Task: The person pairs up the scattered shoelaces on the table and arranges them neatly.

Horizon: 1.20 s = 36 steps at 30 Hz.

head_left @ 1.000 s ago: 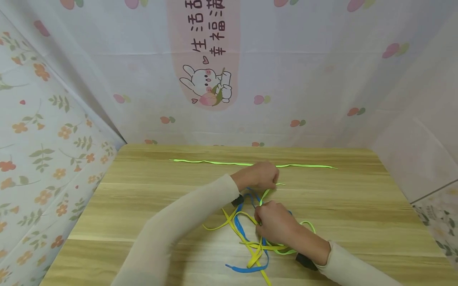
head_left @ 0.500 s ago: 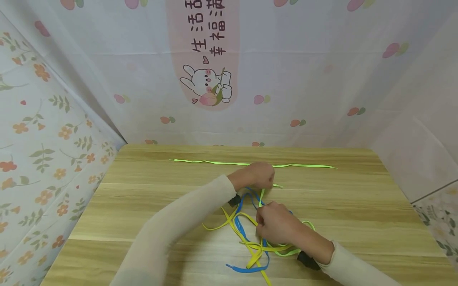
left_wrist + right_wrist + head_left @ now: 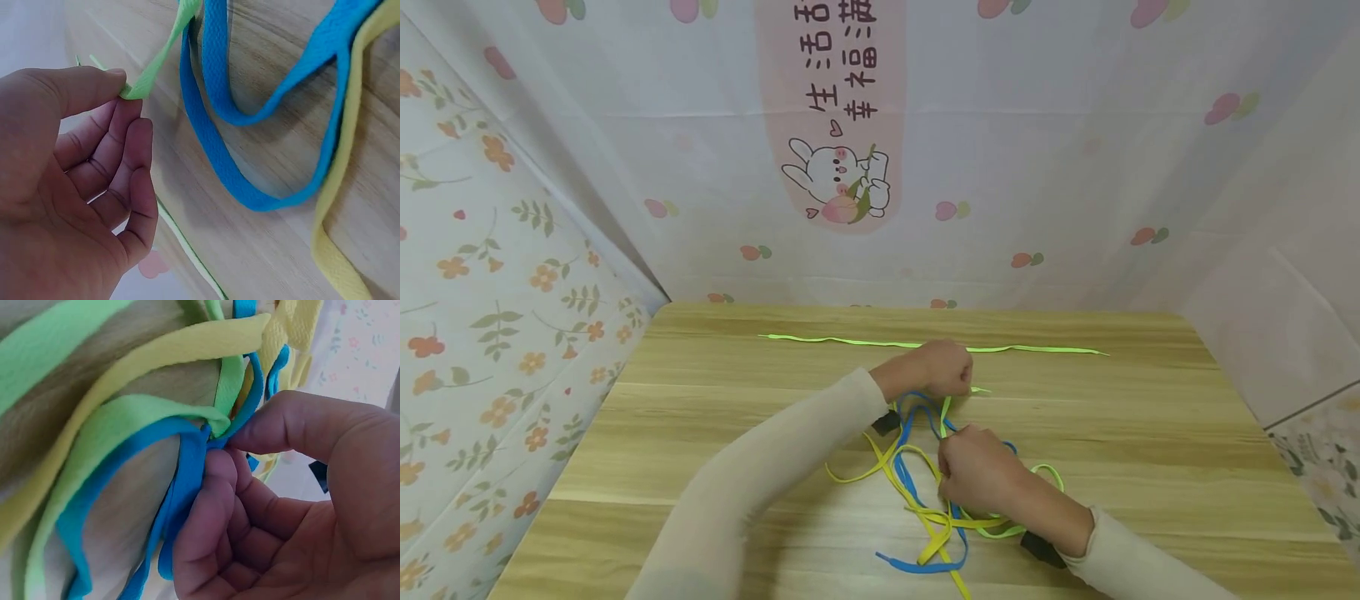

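Note:
My left hand (image 3: 946,368) pinches a neon-green shoelace (image 3: 150,76) between thumb and forefinger near its tip, the other fingers loosely bent. From there the lace runs toward my right hand (image 3: 981,471). In the right wrist view, that thumb and forefinger pinch a blue shoelace (image 3: 190,465) right where a green one crosses it. The blue lace loops out on the table between the hands. Tangled with it are yellow shoelaces (image 3: 891,477), some strands passing under the right hand. The right palm hides part of the tangle in the head view.
A second green shoelace (image 3: 850,342) lies stretched nearly straight along the back of the wooden table (image 3: 700,400), partly covered by the left hand. Patterned cloth (image 3: 1045,167) hangs behind the table, and flowered cloth (image 3: 497,350) at the left.
My left hand has shifted slightly left, drawing the green lace's end with it. The right hand stays nearly in place, and the tangle looks almost the same.

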Each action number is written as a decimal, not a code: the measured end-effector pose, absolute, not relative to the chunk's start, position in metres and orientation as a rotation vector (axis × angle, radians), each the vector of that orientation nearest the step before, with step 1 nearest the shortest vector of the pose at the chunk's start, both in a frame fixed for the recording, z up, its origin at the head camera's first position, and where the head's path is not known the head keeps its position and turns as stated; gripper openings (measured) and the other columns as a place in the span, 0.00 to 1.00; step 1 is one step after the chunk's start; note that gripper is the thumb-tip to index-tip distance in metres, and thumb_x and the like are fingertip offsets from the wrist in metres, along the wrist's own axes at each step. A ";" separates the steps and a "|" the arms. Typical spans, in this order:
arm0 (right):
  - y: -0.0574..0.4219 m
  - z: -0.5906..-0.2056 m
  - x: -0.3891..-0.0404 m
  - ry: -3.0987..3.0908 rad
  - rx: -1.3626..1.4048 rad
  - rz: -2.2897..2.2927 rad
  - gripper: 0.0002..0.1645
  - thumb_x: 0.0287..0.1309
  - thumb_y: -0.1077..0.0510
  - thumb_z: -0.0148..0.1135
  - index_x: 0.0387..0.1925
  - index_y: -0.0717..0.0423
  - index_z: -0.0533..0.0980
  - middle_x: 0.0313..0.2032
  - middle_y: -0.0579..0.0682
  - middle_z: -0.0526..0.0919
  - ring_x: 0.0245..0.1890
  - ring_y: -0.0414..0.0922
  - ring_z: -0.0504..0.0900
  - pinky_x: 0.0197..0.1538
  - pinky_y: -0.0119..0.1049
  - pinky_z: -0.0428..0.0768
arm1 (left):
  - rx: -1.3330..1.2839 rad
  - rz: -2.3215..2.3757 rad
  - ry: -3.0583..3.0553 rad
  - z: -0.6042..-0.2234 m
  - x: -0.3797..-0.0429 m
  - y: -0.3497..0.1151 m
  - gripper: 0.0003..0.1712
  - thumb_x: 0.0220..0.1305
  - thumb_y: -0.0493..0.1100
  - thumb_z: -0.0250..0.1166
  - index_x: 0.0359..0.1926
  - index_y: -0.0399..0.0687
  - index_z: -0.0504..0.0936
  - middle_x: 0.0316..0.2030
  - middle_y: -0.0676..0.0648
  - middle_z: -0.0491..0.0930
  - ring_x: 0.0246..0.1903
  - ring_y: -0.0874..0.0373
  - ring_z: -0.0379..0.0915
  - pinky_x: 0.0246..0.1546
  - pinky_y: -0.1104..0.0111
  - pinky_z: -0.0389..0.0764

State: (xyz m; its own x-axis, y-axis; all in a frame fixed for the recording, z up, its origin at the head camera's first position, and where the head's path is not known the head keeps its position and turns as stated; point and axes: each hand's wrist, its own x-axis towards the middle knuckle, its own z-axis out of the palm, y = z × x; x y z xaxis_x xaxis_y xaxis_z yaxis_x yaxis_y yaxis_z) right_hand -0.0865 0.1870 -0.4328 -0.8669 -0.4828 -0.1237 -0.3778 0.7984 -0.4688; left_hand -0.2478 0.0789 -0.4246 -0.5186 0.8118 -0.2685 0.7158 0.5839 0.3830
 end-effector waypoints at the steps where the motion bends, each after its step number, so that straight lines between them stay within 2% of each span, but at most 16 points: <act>1: 0.186 -0.433 -0.086 2.748 -0.657 -0.621 0.23 0.45 0.69 0.73 0.14 0.45 0.68 0.14 0.35 0.63 0.15 0.35 0.61 0.19 0.30 0.61 | 1.239 0.335 2.400 -0.425 -0.248 0.077 0.32 0.78 0.37 0.62 0.14 0.55 0.62 0.11 0.58 0.56 0.13 0.67 0.44 0.19 0.76 0.52; 5: 0.183 -0.433 -0.085 2.753 -0.658 -0.531 0.30 0.43 0.68 0.69 0.10 0.42 0.59 0.12 0.33 0.49 0.15 0.34 0.48 0.19 0.28 0.50 | 1.256 0.422 2.402 -0.428 -0.248 0.065 0.28 0.76 0.37 0.63 0.16 0.55 0.65 0.13 0.59 0.59 0.14 0.67 0.49 0.21 0.75 0.56; 9: 0.184 -0.435 -0.085 2.762 -0.684 -0.511 0.30 0.43 0.67 0.68 0.10 0.42 0.57 0.13 0.33 0.47 0.16 0.34 0.46 0.18 0.27 0.49 | 1.239 0.514 2.405 -0.426 -0.247 0.051 0.20 0.76 0.38 0.64 0.22 0.53 0.76 0.21 0.59 0.71 0.20 0.67 0.62 0.29 0.74 0.68; 11: 0.186 -0.437 -0.085 2.755 -0.676 -0.539 0.28 0.43 0.66 0.68 0.10 0.42 0.58 0.13 0.33 0.48 0.16 0.34 0.47 0.18 0.28 0.50 | 1.233 0.554 2.412 -0.425 -0.246 0.044 0.15 0.76 0.38 0.64 0.28 0.51 0.82 0.27 0.57 0.77 0.26 0.65 0.68 0.36 0.73 0.73; 14: 0.190 -0.438 -0.086 2.742 -0.660 -0.612 0.23 0.44 0.65 0.69 0.13 0.44 0.64 0.14 0.34 0.56 0.16 0.34 0.53 0.18 0.29 0.54 | 1.235 0.590 2.432 -0.424 -0.244 0.035 0.08 0.76 0.40 0.65 0.36 0.48 0.87 0.33 0.55 0.83 0.32 0.64 0.75 0.43 0.71 0.77; 18: 0.198 -0.435 -0.089 2.762 -0.706 -0.716 0.17 0.47 0.66 0.69 0.20 0.45 0.70 0.18 0.36 0.66 0.18 0.33 0.62 0.22 0.30 0.63 | 1.224 0.654 2.445 -0.424 -0.239 0.023 0.07 0.76 0.40 0.66 0.37 0.48 0.87 0.31 0.55 0.84 0.32 0.63 0.77 0.42 0.70 0.79; 24: 0.215 -0.418 -0.094 2.712 -0.756 -0.989 0.15 0.51 0.69 0.68 0.26 0.46 0.74 0.22 0.35 0.72 0.19 0.31 0.67 0.25 0.31 0.69 | 1.157 0.855 2.445 -0.420 -0.234 0.008 0.04 0.77 0.40 0.67 0.41 0.48 0.86 0.36 0.53 0.86 0.38 0.63 0.81 0.45 0.71 0.80; 27: 0.224 -0.408 -0.095 2.664 -0.747 -1.109 0.12 0.54 0.68 0.69 0.30 0.48 0.77 0.24 0.36 0.74 0.20 0.32 0.70 0.26 0.32 0.71 | 1.120 0.973 2.426 -0.416 -0.232 -0.001 0.06 0.78 0.40 0.67 0.47 0.43 0.87 0.41 0.50 0.89 0.43 0.61 0.84 0.48 0.70 0.82; 31: 0.237 -0.398 -0.093 2.585 -0.686 -1.257 0.11 0.58 0.68 0.67 0.33 0.48 0.78 0.24 0.37 0.74 0.23 0.35 0.71 0.27 0.32 0.70 | 1.076 1.103 2.392 -0.413 -0.233 -0.015 0.12 0.78 0.40 0.66 0.55 0.38 0.88 0.43 0.49 0.90 0.44 0.61 0.85 0.49 0.68 0.83; 36: 0.255 -0.387 -0.090 2.497 -0.558 -1.434 0.09 0.63 0.70 0.65 0.35 0.52 0.79 0.30 0.45 0.79 0.30 0.41 0.76 0.34 0.34 0.74 | 1.007 1.212 2.387 -0.410 -0.232 -0.039 0.10 0.77 0.40 0.68 0.52 0.39 0.90 0.40 0.52 0.89 0.42 0.62 0.84 0.50 0.66 0.82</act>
